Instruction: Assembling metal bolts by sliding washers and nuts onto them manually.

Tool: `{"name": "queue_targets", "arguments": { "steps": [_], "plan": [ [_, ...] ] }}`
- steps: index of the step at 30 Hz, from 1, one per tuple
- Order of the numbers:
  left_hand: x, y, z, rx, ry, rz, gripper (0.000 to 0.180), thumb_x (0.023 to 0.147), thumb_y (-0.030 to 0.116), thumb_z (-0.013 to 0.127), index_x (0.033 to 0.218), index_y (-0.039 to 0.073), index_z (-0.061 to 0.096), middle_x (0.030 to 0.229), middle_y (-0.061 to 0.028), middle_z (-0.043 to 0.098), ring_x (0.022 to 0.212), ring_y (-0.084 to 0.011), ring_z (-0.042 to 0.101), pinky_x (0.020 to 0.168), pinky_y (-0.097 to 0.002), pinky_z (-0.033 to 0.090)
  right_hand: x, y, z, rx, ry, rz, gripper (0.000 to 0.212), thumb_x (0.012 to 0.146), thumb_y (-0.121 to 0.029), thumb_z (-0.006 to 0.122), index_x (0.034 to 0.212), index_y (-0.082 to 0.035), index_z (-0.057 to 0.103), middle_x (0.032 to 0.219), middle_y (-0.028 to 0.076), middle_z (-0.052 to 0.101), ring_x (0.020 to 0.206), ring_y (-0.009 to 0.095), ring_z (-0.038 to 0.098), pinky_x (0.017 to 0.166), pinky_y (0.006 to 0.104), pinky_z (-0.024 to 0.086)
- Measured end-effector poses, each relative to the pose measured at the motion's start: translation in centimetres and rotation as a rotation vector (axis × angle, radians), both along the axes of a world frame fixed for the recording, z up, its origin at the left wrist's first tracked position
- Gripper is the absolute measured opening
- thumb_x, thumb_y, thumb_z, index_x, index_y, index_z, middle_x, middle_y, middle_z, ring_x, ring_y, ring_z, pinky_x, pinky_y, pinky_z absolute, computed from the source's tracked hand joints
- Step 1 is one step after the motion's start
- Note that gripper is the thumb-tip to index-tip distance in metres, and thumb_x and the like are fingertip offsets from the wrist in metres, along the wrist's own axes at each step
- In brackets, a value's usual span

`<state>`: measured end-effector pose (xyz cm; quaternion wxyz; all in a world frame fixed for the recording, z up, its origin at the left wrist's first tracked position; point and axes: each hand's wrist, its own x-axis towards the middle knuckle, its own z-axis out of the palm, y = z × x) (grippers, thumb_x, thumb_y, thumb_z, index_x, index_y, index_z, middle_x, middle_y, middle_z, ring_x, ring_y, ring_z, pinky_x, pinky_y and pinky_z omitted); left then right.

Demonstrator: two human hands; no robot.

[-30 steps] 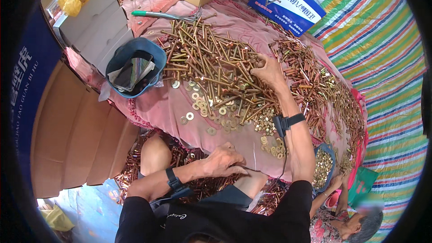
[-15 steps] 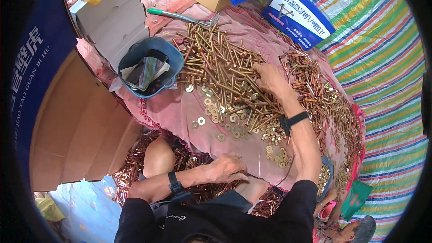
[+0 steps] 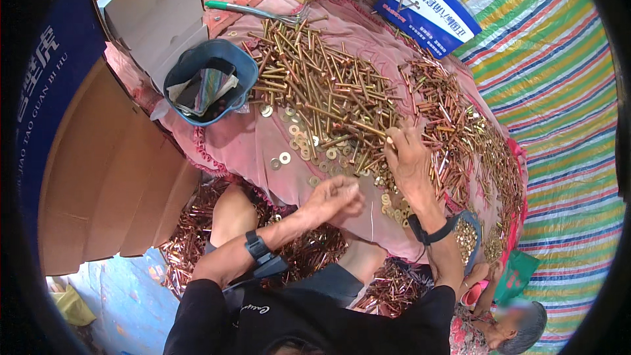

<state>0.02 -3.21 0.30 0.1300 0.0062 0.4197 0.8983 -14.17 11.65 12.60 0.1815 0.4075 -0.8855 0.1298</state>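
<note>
A large heap of long brass-coloured bolts lies on a pink cloth. My right hand is at the heap's lower right edge, thumb and fingers closed on the end of a long bolt. Flat round washers are scattered on the cloth left of that hand, and small nuts lie beneath it. Over the cloth's near edge, my left hand is raised with its fingers curled in; it is slightly blurred, and whatever they may hold is hidden.
A blue bucket with packets inside stands left of the heap, near a green-handled tool. Shorter bolts cover the right side. Blue-white boxes stand at the back, a large carton at left. Another person sits lower right.
My right hand has drawn back from the heap's middle toward me, now with a bolt at its fingertips. My left hand has risen from my lap to the cloth. The view has shifted slightly.
</note>
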Motion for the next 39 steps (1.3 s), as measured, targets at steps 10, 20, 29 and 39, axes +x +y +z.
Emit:
{"name": "queue_targets", "arguments": {
  "steps": [10, 20, 29, 39],
  "plan": [
    [-2.2, 1.0, -0.6, 0.495, -0.238, 0.059, 0.059, 0.102, 0.056, 0.052, 0.137, 0.008, 0.051, 0.123, -0.01, 0.062, 0.116, -0.0238, 0.06, 0.099, -0.0418, 0.054, 9.0, 1.4, -5.8, -0.067, -0.024, 0.235, 0.031, 0.079, -0.003, 0.07, 0.11, -0.01, 0.068, 0.114, 0.017, 0.06, 0.091, 0.035, 0.067, 0.068, 0.0417, 0.058],
    [-1.4, 1.0, -1.1, 0.353, -0.277, 0.093, 0.043, 0.107, 0.025, 0.053, 0.143, 0.001, 0.051, 0.132, -0.0175, 0.064, 0.119, -0.0265, 0.064, 0.103, -0.0401, 0.054, 12.2, 1.9, -6.3, -0.098, -0.146, 0.304, 0.011, 0.079, -0.003, 0.072, 0.089, -0.004, 0.066, 0.13, 0.017, 0.06, 0.114, 0.036, 0.06, 0.091, 0.0442, 0.054],
    [-1.2, 0.0, -1.2, 0.56, -0.207, -0.07, 0.044, 0.106, 0.025, 0.056, 0.141, 0.0, 0.052, 0.134, -0.0184, 0.063, 0.123, -0.0264, 0.063, 0.105, -0.0397, 0.054, 12.2, 2.5, -7.5, -0.423, -0.352, 0.196, 0.017, 0.08, 0.01, 0.067, 0.091, -0.003, 0.065, 0.118, 0.018, 0.067, 0.104, 0.038, 0.069, 0.088, 0.0423, 0.058],
    [-0.3, -0.1, -0.1, 0.373, -0.211, -0.12, 0.043, 0.098, 0.015, 0.068, 0.135, 0.001, 0.052, 0.106, -0.0085, 0.068, 0.095, -0.0197, 0.071, 0.09, -0.0444, 0.061, 6.6, 1.9, -5.5, -0.48, -0.325, -0.07, 0.016, 0.084, 0.007, 0.064, 0.099, 0.0, 0.066, 0.102, 0.016, 0.065, 0.087, 0.032, 0.068, 0.074, 0.0391, 0.055]
  ]
}}
